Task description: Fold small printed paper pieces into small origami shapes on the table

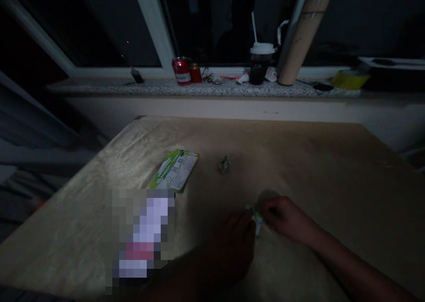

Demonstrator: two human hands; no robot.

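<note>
A small white-and-green wrapper is pinched from both sides, the left hand and the right hand each closing its grip on it, just above the worktop. Beyond the grips lies a crumpled scrap, and further left a green packet.

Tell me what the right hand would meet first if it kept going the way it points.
The right hand points left and touches the small wrapper; just past it, likely the left hand.

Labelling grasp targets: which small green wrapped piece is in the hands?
The small green-and-white wrapped piece pinched between the left hand and right hand. The other small green wrapped piece lies alone farther back, untouched.
</note>
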